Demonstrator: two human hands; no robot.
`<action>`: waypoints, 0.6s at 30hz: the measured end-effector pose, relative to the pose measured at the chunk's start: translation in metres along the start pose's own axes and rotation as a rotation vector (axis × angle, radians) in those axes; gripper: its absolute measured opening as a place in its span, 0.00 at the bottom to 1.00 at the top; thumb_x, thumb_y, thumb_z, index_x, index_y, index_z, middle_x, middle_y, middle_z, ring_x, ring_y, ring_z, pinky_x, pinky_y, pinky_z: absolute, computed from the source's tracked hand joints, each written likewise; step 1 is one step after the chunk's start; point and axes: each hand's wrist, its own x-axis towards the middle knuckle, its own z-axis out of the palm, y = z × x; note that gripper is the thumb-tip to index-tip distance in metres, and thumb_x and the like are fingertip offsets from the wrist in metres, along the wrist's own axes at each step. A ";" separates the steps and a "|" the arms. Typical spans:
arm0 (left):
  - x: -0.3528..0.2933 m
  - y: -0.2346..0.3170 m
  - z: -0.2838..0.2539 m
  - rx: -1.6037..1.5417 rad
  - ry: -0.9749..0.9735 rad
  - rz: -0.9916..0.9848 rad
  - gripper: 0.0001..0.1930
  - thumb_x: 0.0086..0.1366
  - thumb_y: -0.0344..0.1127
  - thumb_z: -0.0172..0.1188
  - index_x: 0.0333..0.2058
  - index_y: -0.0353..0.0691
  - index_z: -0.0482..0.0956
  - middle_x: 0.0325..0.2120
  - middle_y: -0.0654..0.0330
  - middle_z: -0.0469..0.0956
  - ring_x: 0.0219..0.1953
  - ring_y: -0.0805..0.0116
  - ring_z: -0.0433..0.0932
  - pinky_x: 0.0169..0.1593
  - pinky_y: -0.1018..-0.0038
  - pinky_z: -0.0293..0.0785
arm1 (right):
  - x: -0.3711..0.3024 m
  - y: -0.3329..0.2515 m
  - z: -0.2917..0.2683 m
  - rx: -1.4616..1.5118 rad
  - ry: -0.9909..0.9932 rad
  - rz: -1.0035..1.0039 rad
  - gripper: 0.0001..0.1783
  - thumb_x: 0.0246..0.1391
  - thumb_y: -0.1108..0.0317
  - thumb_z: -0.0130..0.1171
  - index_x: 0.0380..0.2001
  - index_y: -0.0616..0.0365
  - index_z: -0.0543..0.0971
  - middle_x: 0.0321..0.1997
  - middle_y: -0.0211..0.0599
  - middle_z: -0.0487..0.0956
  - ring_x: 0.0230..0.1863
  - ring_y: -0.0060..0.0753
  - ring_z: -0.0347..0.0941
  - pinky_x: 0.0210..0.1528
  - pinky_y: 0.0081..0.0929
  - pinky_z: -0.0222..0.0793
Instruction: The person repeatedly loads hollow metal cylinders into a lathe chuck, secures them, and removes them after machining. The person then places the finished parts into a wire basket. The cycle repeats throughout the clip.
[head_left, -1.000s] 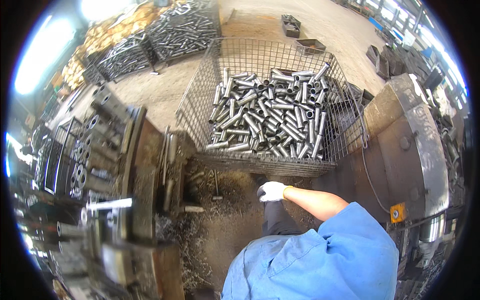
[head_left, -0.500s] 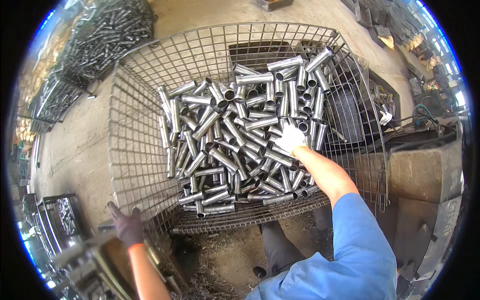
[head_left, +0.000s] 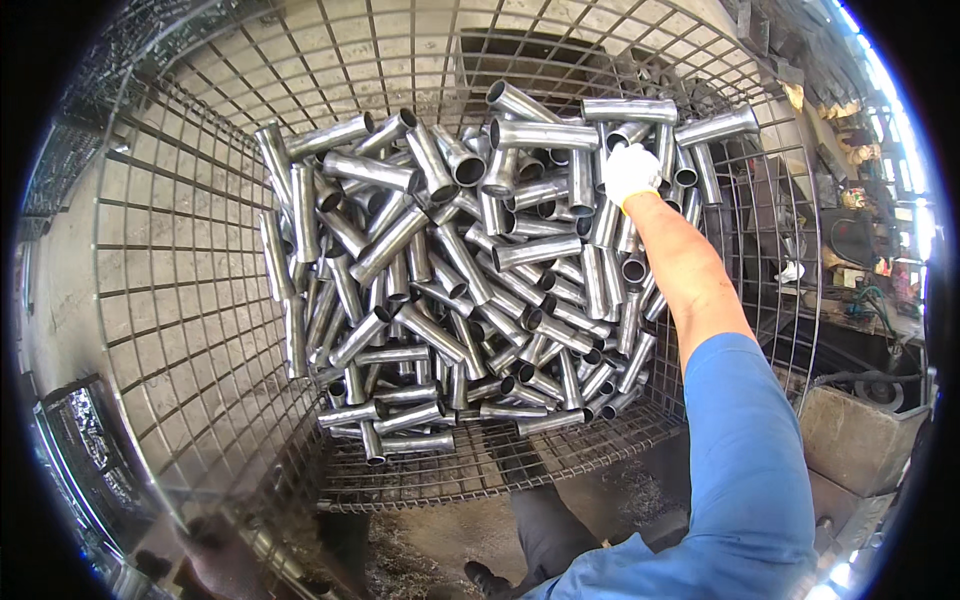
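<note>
Many shiny metal tubes [head_left: 465,260], each with a flared end, lie heaped at all angles in a large wire mesh basket [head_left: 600,462]. My right hand [head_left: 632,172], in a white glove, reaches to the far right part of the heap. Its fingers are curled down on a tube [head_left: 630,133] there, and the fingertips are partly hidden. At the lower left, outside the near left corner of the basket, is my left hand [head_left: 220,558] in a dark glove. Motion smears it, so its fingers do not show clearly.
A dark box [head_left: 530,62] stands beyond the far mesh wall. To the right is a grey-brown block-shaped housing [head_left: 858,440]. A rack of metal parts [head_left: 90,450] stands at the lower left. Small shavings litter the floor by my feet.
The view has come closer over the basket. My right hand has moved farther away across the heap, from its right middle to the far right. My left hand, spread before, is now lower and blurred.
</note>
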 end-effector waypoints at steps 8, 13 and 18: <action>0.001 0.005 -0.002 -0.052 0.017 0.034 0.36 0.68 0.39 0.72 0.72 0.53 0.69 0.42 0.57 0.89 0.41 0.63 0.89 0.40 0.64 0.86 | -0.015 0.036 -0.072 0.086 -0.061 -0.081 0.18 0.60 0.58 0.58 0.42 0.59 0.88 0.43 0.57 0.88 0.47 0.61 0.86 0.54 0.52 0.81; 0.000 0.035 -0.020 -0.079 -0.057 0.012 0.37 0.67 0.47 0.70 0.72 0.53 0.69 0.48 0.49 0.87 0.45 0.47 0.88 0.46 0.54 0.85 | -0.094 0.033 -0.119 0.339 0.067 -0.159 0.21 0.55 0.53 0.63 0.39 0.62 0.88 0.39 0.60 0.87 0.44 0.58 0.86 0.49 0.49 0.80; -0.005 0.049 -0.053 -0.232 -0.220 0.016 0.44 0.63 0.49 0.73 0.75 0.52 0.63 0.56 0.50 0.84 0.55 0.43 0.84 0.55 0.48 0.80 | -0.254 0.033 -0.173 1.037 -0.045 0.009 0.15 0.56 0.63 0.64 0.37 0.65 0.87 0.29 0.55 0.85 0.29 0.39 0.85 0.34 0.37 0.78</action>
